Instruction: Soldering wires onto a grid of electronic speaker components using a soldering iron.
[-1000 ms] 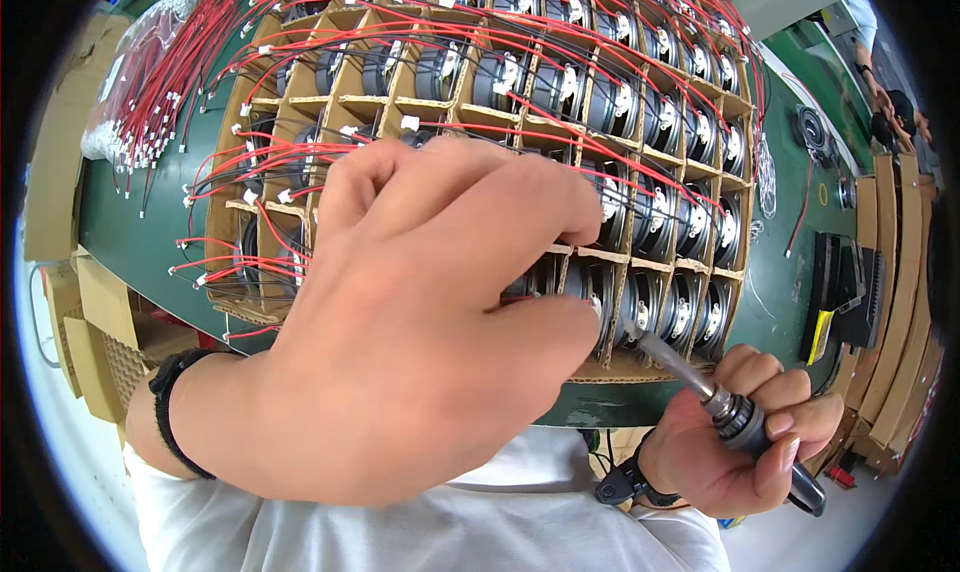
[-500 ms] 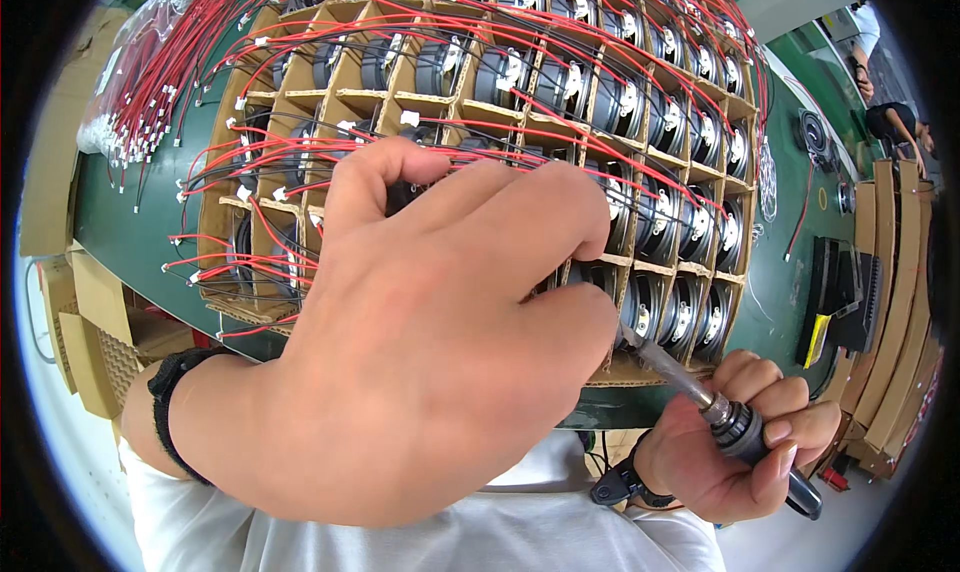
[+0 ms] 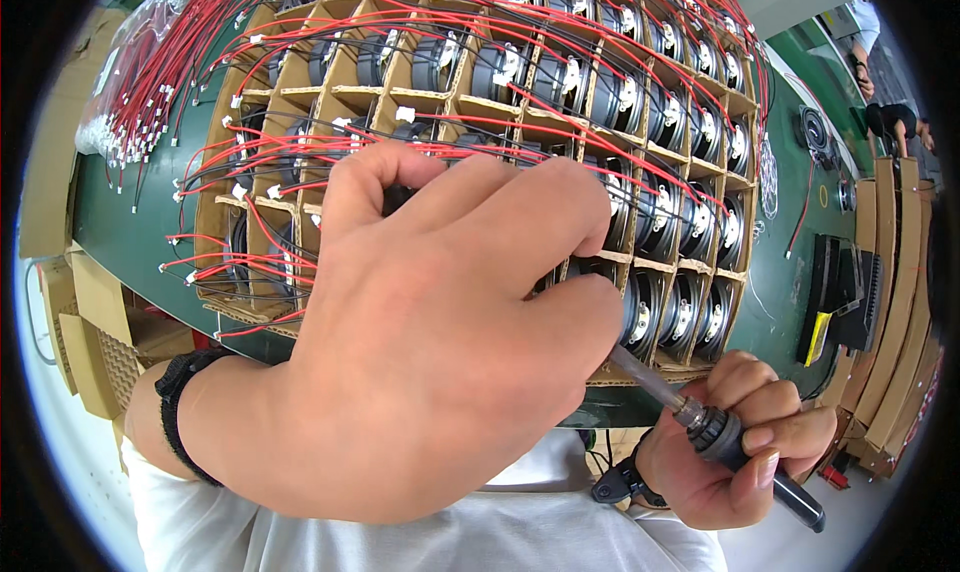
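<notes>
I'm seeing red wires (image 3: pixel 170 67) upper left; the left hand (image 3: pixel 430 317) is blocking central speaker rows (image 3: pixel 614 102) — its grip I can't tell. Lower right, the right fingers (image 3: pixel 795 432) are clasping a soldering iron (image 3: pixel 716 435) — its tip, visible before, now hiding behind the left thumb (image 3: pixel 580 322).

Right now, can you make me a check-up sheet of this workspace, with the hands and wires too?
Surface: green table
Job's things: cardboard divider tray holding round black parts; pen-shaped tool, tip not visible
Clutter: red wire bundle with clear plastic; black object with a yellow patch
Grippers: left hand, fingers bent over the tray, anything held is hidden; right hand holds the tool
Cables: red and black wires with white connectors, draped across the tray
Surroundings: cardboard pieces at right; a person farther off
</notes>
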Demonstrator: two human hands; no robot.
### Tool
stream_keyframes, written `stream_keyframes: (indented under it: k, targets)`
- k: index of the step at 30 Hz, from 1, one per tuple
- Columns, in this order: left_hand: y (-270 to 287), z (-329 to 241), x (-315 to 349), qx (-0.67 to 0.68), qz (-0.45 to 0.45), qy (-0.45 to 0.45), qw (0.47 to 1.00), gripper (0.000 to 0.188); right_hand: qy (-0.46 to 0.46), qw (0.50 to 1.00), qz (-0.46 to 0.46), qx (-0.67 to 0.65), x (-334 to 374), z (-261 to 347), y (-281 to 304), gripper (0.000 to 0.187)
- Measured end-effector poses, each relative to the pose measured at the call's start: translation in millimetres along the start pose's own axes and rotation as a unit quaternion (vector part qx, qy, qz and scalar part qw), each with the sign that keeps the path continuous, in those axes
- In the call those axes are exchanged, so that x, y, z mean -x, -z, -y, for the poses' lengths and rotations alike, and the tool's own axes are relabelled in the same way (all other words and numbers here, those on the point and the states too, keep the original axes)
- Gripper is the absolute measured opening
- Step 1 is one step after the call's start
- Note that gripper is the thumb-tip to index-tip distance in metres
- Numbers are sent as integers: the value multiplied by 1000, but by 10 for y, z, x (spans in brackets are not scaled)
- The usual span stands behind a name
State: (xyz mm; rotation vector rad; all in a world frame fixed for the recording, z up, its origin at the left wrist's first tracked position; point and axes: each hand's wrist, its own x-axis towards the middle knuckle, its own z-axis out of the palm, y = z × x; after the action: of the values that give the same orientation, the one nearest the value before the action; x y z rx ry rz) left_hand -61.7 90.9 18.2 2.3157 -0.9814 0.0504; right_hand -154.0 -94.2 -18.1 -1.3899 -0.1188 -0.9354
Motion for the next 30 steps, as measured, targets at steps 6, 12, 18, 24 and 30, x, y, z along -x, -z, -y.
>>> stream_keyframes:
  k: [6,12,18,24,30]
  targets:
    - [-40,22,-112,-22,-71,-100,992,20,18,998,30,45,13,13,-6,26]
    - [19,-45,-75,-16,11,-11,1000,20,27,997,58,45,21,12,40,25]
    - [6,-27,-37,-8,10,-3,1000,21,46,993,84,66,44,6,64,26]
    - [8,-37,-45,-8,9,-4,1000,21,54,989,115,74,50,10,102,24]
    - [19,-43,-50,4,12,-1,1000,22,59,986,127,91,68,29,111,25]
